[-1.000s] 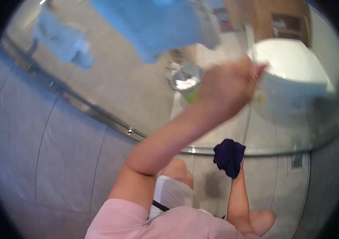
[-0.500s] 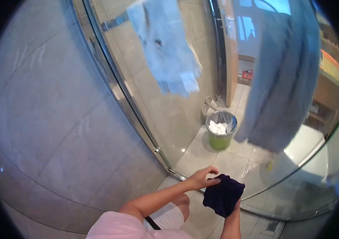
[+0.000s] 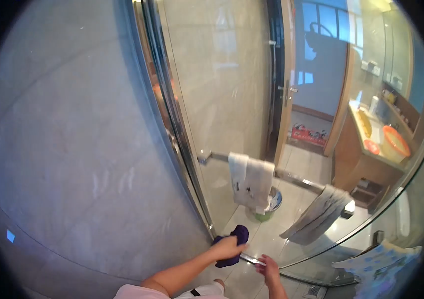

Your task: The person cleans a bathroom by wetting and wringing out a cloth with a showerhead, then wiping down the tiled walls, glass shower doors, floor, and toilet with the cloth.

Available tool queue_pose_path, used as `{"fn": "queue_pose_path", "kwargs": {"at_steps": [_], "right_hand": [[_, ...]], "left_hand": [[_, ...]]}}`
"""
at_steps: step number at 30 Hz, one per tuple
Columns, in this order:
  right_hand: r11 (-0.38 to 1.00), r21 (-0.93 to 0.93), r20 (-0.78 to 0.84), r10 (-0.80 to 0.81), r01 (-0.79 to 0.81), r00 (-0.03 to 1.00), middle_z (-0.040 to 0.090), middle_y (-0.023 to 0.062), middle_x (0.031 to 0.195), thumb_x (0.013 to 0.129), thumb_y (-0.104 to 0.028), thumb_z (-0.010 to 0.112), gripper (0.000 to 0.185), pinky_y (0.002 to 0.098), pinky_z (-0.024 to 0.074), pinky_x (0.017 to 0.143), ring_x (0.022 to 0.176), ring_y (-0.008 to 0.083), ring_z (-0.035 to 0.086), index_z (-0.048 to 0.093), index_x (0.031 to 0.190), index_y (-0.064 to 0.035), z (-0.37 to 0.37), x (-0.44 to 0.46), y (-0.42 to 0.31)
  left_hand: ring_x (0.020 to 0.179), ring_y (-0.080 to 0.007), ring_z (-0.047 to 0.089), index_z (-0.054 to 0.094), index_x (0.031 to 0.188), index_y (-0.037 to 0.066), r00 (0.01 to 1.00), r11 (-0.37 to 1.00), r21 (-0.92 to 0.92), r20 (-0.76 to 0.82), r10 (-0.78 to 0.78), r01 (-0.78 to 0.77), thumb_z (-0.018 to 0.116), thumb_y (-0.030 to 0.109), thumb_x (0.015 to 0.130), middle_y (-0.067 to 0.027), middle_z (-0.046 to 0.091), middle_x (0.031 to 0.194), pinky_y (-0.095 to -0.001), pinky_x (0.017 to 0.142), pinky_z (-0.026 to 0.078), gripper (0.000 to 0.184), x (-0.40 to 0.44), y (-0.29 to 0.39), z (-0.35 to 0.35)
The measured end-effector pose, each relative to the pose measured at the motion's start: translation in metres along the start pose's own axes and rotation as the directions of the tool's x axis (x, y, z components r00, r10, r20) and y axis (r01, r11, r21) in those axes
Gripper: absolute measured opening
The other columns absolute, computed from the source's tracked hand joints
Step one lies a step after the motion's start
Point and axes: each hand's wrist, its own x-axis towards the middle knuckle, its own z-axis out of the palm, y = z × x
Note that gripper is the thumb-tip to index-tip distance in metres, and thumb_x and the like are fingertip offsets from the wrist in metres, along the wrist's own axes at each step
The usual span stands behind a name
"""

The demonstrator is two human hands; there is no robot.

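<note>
At the far left, a grey tiled wall (image 3: pixel 72 124) fills the view as far as the upright metal frame (image 3: pixel 174 144) of a glass enclosure. The left forearm reaches in from the lower edge, a pink sleeve (image 3: pixel 131 293) at its base. The left grip (image 3: pixel 228 249) is closed, its fingers folded over a dark purple cloth (image 3: pixel 241 233). The cloth lies bunched within and around this grip: one rounded part stands out above the knuckles towards the upper right, another part shows below the hand. The bulk inside the fingers is hidden.

Directly to the right, a bright metal floor strip (image 3: pixel 250 258) shows in the gap between the two hands. The right grip (image 3: pixel 269 268) is parted, its fingers loosely bent and holding nothing; it is near the cloth but apart from it.

Beyond the hands, a pale towel (image 3: pixel 252 184) hangs over a metal rail (image 3: pixel 299 181), partly covering a green bin (image 3: pixel 264 217). Further right, a grey towel (image 3: pixel 319 214) hangs on the same rail. At the right, a counter (image 3: pixel 356 159) carries an orange basin (image 3: pixel 396 147); a light blue patterned cloth (image 3: pixel 379 269) hangs lower down, near the curved glass
</note>
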Motion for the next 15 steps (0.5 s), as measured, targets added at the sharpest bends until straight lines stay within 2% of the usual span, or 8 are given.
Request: {"fn": "queue_pose_path", "kwargs": {"at_steps": [2,4,5,8,9,11,13,15], "right_hand": [[0.982,0.19,0.109,-0.04,0.019,0.993,0.053,0.0106,0.124,0.094,-0.031,0.043,0.045,0.0441,0.0418,0.093,0.111,0.0265,0.051,0.042,0.133,-0.009,0.04,-0.045,-0.036],[0.982,0.16,0.138,-0.126,0.104,0.982,0.05,0.0118,0.126,0.093,-0.031,0.045,0.046,0.0447,0.0402,0.094,0.113,0.0278,0.048,0.042,0.133,-0.0091,0.078,-0.071,-0.091],[0.978,0.106,0.132,-0.193,0.18,0.972,0.049,0.0124,0.127,0.093,-0.031,0.045,0.046,0.0449,0.0394,0.095,0.114,0.0285,0.047,0.042,0.133,-0.0091,0.093,-0.082,-0.121],[0.82,-0.165,0.046,-0.548,0.548,0.835,0.046,0.0142,0.13,0.091,-0.032,0.048,0.049,0.0458,0.037,0.097,0.118,0.0304,0.043,0.042,0.133,-0.0091,0.116,-0.127,-0.224],[0.682,-0.27,0.016,-0.703,0.68,0.711,0.044,0.0148,0.131,0.09,-0.032,0.049,0.049,0.0461,0.0361,0.098,0.119,0.031,0.042,0.042,0.133,-0.0091,0.121,-0.149,-0.263],[0.253,-0.512,-0.016,-0.958,0.821,0.285,0.042,0.0161,0.133,0.089,-0.032,0.051,0.051,0.0466,0.0345,0.099,0.121,0.0323,0.039,0.042,0.133,-0.0091,0.137,-0.204,-0.351],[-0.185,-0.738,0.015,-0.966,0.648,-0.259,0.04,0.0173,0.135,0.087,-0.032,0.053,0.052,0.0472,0.0329,0.1,0.124,0.0336,0.037,0.042,0.133,-0.0091,0.158,-0.265,-0.438],[-0.365,-0.868,0.062,-0.753,0.337,-0.655,0.037,0.0185,0.137,0.086,-0.033,0.054,0.054,0.0477,0.0313,0.101,0.126,0.0349,0.034,0.042,0.133,-0.0091,0.181,-0.32,-0.52]], "left_hand": [[0.08,-0.0409,0.062,0.059,0.108,0.002,0.992,0.969,0.22,0.077,0.1,-0.115,0.055,0.047,0.085,-0.0214,0.064,0.087,-0.0436,0.071,0.05,0.051,-0.055,0.081,-0.035],[0.089,-0.0386,0.061,0.052,0.121,0.003,0.846,0.829,0.173,0.077,0.527,-0.532,0.055,0.05,0.085,-0.0212,0.062,0.097,-0.0418,0.075,0.049,0.059,-0.095,0.114,-0.046],[0.094,-0.034,0.06,0.045,0.132,0.008,0.838,0.819,0.177,0.156,0.523,-0.545,0.057,0.052,0.084,-0.0201,0.06,0.103,-0.0389,0.08,0.049,0.066,-0.124,0.144,-0.078],[0.086,-0.0183,0.062,0.055,0.124,0.009,0.709,0.7,-0.234,-0.468,0.527,-0.675,0.069,0.027,0.082,-0.0121,0.063,0.096,-0.0303,0.078,0.05,0.048,-0.169,0.164,-0.15],[0.084,-0.0168,0.063,0.059,0.117,0.008,0.661,0.718,-0.196,-0.599,0.452,-0.668,0.068,0.02,0.081,-0.0112,0.063,0.097,-0.0284,0.075,0.05,0.039,-0.173,0.157,-0.17],[0.08,-0.0152,0.063,0.063,0.108,0.006,0.586,0.755,-0.177,-0.746,0.315,-0.631,0.066,0.012,0.081,-0.0098,0.064,0.096,-0.0266,0.072,0.051,0.028,-0.169,0.139,-0.21],[0.079,-0.0154,0.064,0.063,0.106,0.005,0.561,0.766,-0.191,-0.789,0.252,-0.613,0.064,0.01,0.082,-0.0094,0.063,0.095,-0.0268,0.071,0.051,0.024,-0.164,0.127,-0.231],[0.078,-0.0158,0.064,0.063,0.105,0.004,0.52,0.749,-0.189,-0.822,0.234,-0.636,0.063,0.008,0.082,-0.0094,0.063,0.094,-0.027,0.07,0.051,0.023,-0.158,0.113,-0.234]]}}
